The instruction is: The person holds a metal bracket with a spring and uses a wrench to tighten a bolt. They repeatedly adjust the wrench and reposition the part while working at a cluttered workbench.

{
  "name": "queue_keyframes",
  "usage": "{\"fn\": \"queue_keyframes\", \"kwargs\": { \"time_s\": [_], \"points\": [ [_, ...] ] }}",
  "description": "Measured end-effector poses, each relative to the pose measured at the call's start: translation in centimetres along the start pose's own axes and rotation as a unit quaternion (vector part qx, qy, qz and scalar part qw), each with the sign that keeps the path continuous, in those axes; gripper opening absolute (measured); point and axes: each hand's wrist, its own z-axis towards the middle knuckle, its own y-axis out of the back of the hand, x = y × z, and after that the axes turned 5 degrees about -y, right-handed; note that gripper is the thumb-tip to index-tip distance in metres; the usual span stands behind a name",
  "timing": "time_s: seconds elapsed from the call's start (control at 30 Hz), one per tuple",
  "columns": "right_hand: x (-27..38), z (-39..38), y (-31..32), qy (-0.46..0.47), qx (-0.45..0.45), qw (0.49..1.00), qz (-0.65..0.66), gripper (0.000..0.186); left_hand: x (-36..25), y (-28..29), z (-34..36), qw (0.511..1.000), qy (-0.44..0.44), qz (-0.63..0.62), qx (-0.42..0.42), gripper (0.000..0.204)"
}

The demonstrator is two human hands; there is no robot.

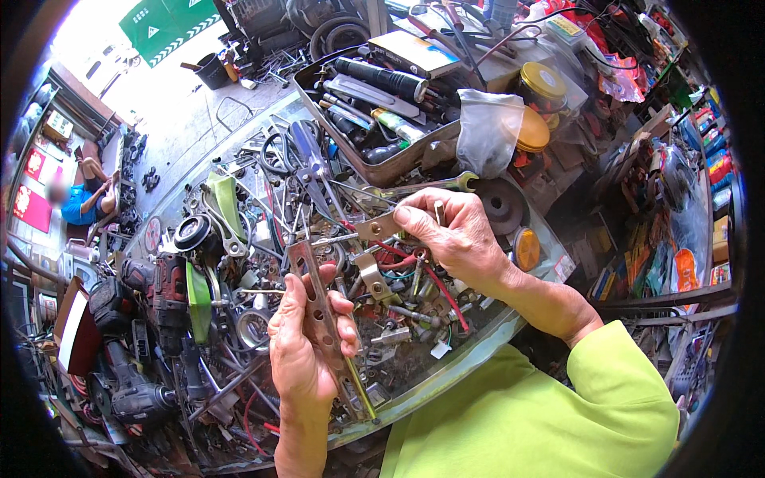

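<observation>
Left hand: grip round holed metal bar. Right hand: pinches small bracket; slack pinch could drop it amid counter clutter.

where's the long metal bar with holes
In the head view, just left of centre: the holed metal bar is in the left hand, lower and further left than the right hand.

Strong daylight from far left, glare bleaching the ground outside. Floor pale grey, dark parts scattered on it, black bucket standing far off. Green banner with white chevrons at the far opening. Left: red posters on a pale surface. Right side dimmer: shelving, colourful packets. Near: glass-topped table, greenish edge, curved by the lens.
</observation>
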Motion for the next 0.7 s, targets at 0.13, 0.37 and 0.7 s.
{"fn": "queue_keyframes", "kwargs": {
  "time_s": [0.13,0.37,0.7],
  "points": [
    [0.4,-0.6,-0.2,0.099,-0.051,0.980,-0.166,0.028,-0.2,-0.3,-0.1,1.000,0.015,0.001,-0.004,0.042],
    [-1.6,-1.0,-1.5,0.193,0.060,0.883,-0.423,0.037,-0.7,-0.7,-0.6,0.997,-0.058,0.043,0.012,0.040],
    [-1.5,-1.4,-1.1,0.238,0.144,0.844,-0.460,0.035,0.4,0.6,-1.2,0.997,-0.062,0.021,0.028,0.034]
  ]
}}
